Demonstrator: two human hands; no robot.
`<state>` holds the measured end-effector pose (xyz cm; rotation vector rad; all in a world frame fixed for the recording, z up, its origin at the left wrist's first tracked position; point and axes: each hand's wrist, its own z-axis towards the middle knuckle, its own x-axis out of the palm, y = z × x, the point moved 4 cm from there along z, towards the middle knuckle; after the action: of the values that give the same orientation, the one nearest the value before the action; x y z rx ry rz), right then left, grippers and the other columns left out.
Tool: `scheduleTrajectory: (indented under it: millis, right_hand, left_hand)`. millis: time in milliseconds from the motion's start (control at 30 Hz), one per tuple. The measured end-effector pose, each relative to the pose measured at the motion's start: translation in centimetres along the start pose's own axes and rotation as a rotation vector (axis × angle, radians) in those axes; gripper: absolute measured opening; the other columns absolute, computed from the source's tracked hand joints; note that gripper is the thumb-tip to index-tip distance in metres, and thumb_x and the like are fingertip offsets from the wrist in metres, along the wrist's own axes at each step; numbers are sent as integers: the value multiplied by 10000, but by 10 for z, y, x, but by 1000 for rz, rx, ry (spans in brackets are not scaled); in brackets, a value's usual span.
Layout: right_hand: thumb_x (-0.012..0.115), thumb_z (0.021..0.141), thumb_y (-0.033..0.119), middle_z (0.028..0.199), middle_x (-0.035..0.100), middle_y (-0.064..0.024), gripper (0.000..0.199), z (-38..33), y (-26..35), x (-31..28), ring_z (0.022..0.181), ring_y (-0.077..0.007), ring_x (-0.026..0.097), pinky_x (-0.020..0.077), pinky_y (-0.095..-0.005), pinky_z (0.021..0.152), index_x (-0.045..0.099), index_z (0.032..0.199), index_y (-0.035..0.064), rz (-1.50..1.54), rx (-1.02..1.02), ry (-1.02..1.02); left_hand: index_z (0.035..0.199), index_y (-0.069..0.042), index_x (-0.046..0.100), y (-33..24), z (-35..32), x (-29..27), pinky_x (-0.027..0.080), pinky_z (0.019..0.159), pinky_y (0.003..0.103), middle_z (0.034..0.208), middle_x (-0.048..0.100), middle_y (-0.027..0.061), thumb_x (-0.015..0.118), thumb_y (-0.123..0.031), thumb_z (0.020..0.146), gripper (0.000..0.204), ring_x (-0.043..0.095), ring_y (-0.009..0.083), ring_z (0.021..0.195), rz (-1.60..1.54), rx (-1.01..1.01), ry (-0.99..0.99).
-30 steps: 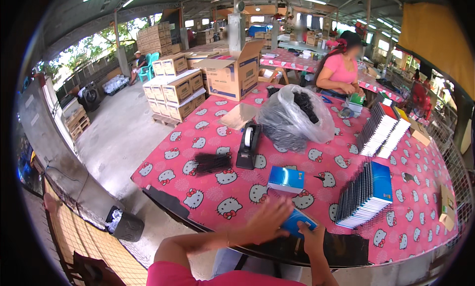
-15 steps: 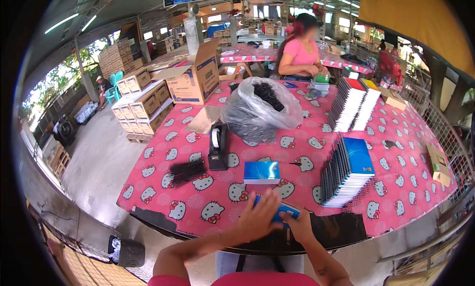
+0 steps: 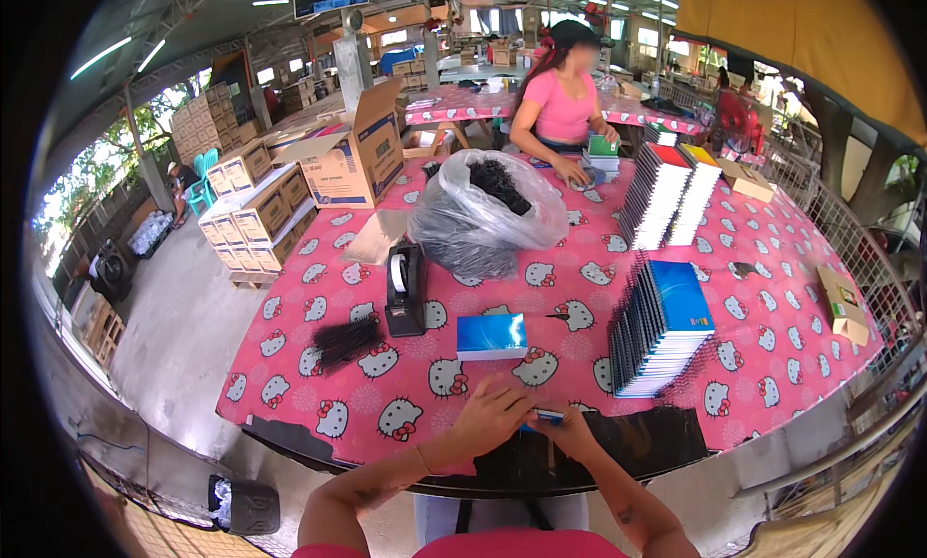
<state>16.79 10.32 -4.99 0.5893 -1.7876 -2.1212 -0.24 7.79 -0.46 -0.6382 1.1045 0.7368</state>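
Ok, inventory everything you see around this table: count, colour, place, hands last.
held booklet: one visible, blue-white, right hand
small booklet stack: one, blue, mid-table
spiral notebook stack: one, blue, table right
farther notebook stacks: two, red- and yellow-topped, behind it
booklet pile: one, green-topped, before co-worker
plastic bag: one, clear, mid-table
loose coils: one pile, black, left of dispenser
tape dispenser: one, black, nearer than bag
cardboard sheet: one, brown, behind dispenser
open carton: one, brown, table's far left
small cartons: two, brown, table's right
stacked cartons: several, brown, left floor
table: one, pink cloth, centre
bin: one, black, lower-left floor
co-worker: one, pink top, across table
left hand: one, bare, beside booklet
right hand: one, bare, gripping booklet
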Motion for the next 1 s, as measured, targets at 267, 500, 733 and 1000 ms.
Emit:
scheduleTrajectory:
  millis: [267,500,733,1000]
  right_hand:
    - [696,921,119,1018,713,-37,284,-1,-9,-1,931,-76,600,520,-297,819,671,1188,28,-27,45,1]
    - [648,918,92,1024,728,-84,317,10,3,-5,973,-140,650,520,-359,877,655,1229,31,-41,-49,-61]
    - [657,911,72,990,716,-102,274,18,1,-12,924,-155,650,516,-354,841,656,1177,10,-8,5,-49]
    - [723,883,83,1097,719,-105,386,9,32,-20,1027,-184,670,513,-358,911,632,1250,6,-330,-90,-26]
  left_hand:
    - [1483,22,402,-57,-31,-5,171,1165,639,1574,342,216,513,-571,953,803,266,387,1492,-34,-62,-89]
    - [1491,30,383,-53,-27,12,153,1166,645,1585,323,217,499,-594,945,838,269,369,1493,-34,22,-43]
    - [1497,19,381,-42,1,-15,205,1172,596,1574,359,188,534,-521,967,772,312,328,1483,9,-25,-117]
    - [1144,-123,682,-17,24,-14,245,1172,570,1030,697,17,707,-210,902,258,670,210,982,-139,-28,-306]
